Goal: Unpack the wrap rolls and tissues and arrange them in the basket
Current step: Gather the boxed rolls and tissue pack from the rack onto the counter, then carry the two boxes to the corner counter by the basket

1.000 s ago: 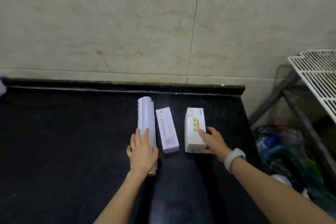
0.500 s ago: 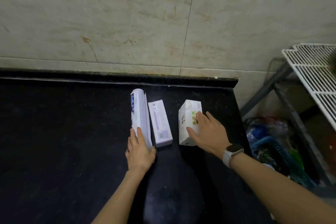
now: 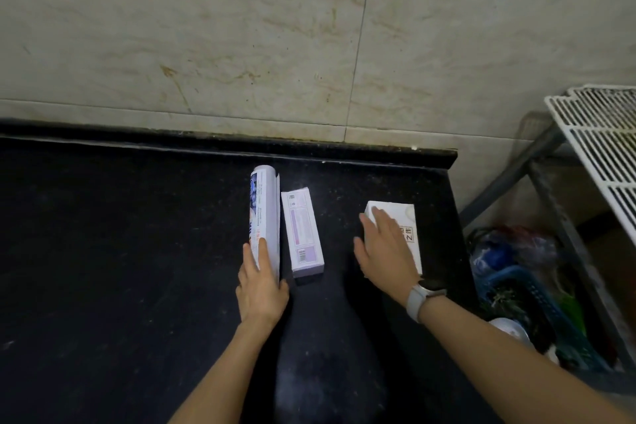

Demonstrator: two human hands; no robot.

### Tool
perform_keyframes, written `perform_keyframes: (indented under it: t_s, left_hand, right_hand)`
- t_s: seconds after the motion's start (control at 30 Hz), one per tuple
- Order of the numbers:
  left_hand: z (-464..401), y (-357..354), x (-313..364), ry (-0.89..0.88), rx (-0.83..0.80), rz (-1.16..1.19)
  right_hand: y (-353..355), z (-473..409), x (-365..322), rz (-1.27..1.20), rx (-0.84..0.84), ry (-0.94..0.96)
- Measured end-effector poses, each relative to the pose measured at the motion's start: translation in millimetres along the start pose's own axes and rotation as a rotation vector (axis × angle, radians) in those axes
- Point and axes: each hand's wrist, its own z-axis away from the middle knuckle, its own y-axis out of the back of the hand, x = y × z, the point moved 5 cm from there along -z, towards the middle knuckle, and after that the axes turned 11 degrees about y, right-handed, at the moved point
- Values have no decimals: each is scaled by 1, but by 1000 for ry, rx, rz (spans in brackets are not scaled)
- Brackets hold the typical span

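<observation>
Tissues, in a white tissue box (image 3: 406, 217), are lying flat on the black countertop (image 3: 120, 251) directly under the right hand (image 3: 387, 251), which is resting palm down on the box's top with fingers spread and loosely extended, covering its near-left part and not curling around any edge. A pale smartwatch (image 3: 421, 298) is sitting on that wrist. Well to the left of this hand, a slim lavender carton (image 3: 302, 234) is lying lengthwise, untouched, just beside the long wrap roll box (image 3: 264, 217), whose far end is reaching away toward the tiled wall (image 3: 241, 27). The left hand (image 3: 261, 289) is resting on the near end of the wrap roll box, fingers held close together and laid along its top; whether the thumb is gripping underneath cannot be told. Off past the right hand, beyond the counter's edge, a white wire rack (image 3: 605, 148) is standing above a blue crate (image 3: 537, 313) of clutter.
</observation>
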Motion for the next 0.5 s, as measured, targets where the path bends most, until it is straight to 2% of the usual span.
perform_keyframes:
  t_s: [0.1, 0.17, 0.23, 0.3, 0.37, 0.5]
  left_hand:
    - [-5, 3, -6, 41, 0, 28]
    - [-8, 5, -10, 51, -31, 83]
    - [-10, 9, -18, 66, -71, 156]
    - [-7, 15, -29, 78, -95, 227]
    - [4, 22, -46, 93, -94, 316]
    - [44, 42, -93, 173, 17, 544]
  right_hand:
    - [-28, -18, -46, -201, -125, 58]
    - [-50, -23, -64, -261, -238, -5]
    - [-66, -24, -72, -234, -277, -76]
    - [-74, -22, -77, -160, -256, -106]
    - [-76, -19, -78, -185, -196, -135]
    - [-75, -7, -97, -485, -57, -91]
